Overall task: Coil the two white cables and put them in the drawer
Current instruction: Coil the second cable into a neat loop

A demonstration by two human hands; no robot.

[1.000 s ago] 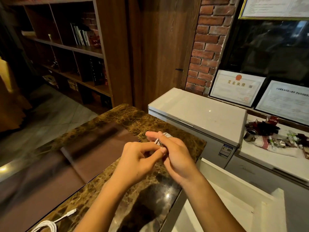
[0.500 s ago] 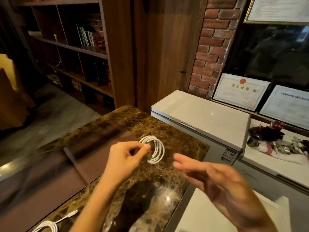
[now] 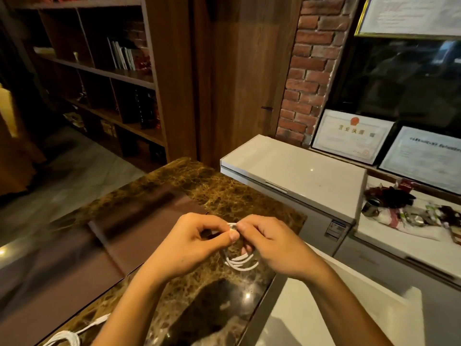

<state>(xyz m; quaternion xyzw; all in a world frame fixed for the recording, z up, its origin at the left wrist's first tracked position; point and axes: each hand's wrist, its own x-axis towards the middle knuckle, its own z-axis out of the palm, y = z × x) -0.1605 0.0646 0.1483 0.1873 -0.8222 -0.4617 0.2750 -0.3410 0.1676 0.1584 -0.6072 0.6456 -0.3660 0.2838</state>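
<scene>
Both hands meet above the marble counter [image 3: 204, 193]. My left hand [image 3: 192, 243] and my right hand [image 3: 277, 245] pinch the top of a coiled white cable [image 3: 240, 262] between thumbs and fingertips, and its loops hang down between my palms, just over the stone. A second white cable [image 3: 67, 338] lies bundled at the near left edge of the counter, one plug end trailing toward my left forearm. Down to my right, the open white drawer [image 3: 311, 318] sits beside the counter edge, with a chest freezer [image 3: 294, 171] beyond.
</scene>
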